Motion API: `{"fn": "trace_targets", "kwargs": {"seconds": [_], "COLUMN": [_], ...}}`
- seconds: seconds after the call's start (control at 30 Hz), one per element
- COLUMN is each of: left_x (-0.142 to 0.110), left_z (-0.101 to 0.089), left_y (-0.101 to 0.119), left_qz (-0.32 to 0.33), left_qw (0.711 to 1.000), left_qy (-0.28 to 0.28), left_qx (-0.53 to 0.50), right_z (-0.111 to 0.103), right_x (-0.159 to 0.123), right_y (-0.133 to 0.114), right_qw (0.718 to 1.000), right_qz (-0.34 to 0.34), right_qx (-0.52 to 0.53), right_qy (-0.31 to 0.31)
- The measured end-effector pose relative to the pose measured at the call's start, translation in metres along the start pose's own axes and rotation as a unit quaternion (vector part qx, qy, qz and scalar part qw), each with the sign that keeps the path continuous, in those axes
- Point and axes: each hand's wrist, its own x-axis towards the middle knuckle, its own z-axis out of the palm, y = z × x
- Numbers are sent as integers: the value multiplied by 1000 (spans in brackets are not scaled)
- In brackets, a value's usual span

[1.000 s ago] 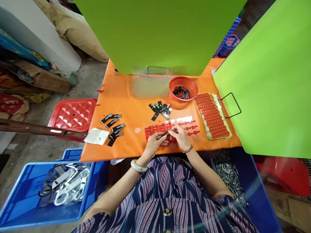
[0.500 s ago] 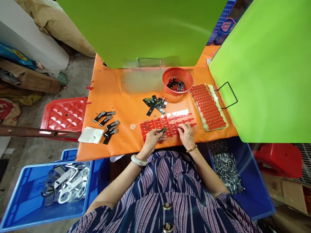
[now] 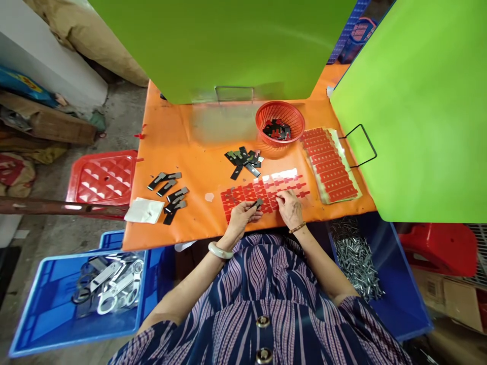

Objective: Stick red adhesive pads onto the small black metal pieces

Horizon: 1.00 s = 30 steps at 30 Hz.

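Observation:
My left hand [image 3: 242, 215] pinches a small dark metal piece [image 3: 257, 204] just above the near edge of the orange table [image 3: 190, 152]. My right hand [image 3: 289, 208] rests with curled fingertips on a sheet of red stickers [image 3: 262, 193] lying before me; whether it grips a sticker I cannot make out. A loose pile of dark metal pieces [image 3: 243, 159] lies behind the sheet. Further back stands a red basket [image 3: 280, 121] with more such pieces inside.
A stack of red sticker sheets [image 3: 330, 163] lies at the right. More dark pieces [image 3: 169, 190] and a white cloth [image 3: 144, 210] lie at the left. Green screens [image 3: 411, 101] block the back and right. A blue crate [image 3: 76, 299] of metal parts sits lower left, another with screws [image 3: 357, 258] lower right.
My right hand left the piece held by my left hand and went down onto the sticker sheet. The view shifted slightly.

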Motion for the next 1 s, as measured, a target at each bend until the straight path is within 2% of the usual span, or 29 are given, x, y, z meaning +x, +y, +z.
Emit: {"fn": "trace_targets", "kwargs": {"seconds": [0.1, 0.3, 0.6, 0.77, 1.0], "left_x": [0, -2, -2, -3, -4], "left_z": [0, 1, 2, 3, 3], "left_y": [0, 1, 2, 2, 4], "left_qz": [-1, -4, -6, -7, -7], "left_qw": [1000, 1000, 1000, 1000, 1000], "left_qy": [-1, 1, 1, 0, -1], "left_qx": [-3, -2, -5, -8, -13], "right_z": [0, 3, -1, 1, 6], "right_x": [2, -4, 4, -1, -4], "right_y": [0, -2, -3, -1, -4], "right_qw": [1000, 999, 999, 998, 999], "right_qz": [7, -24, 23, 10, 17], "right_qx": [1, 16, 28, 52, 22], "right_qy": [-12, 20, -12, 31, 34]}}
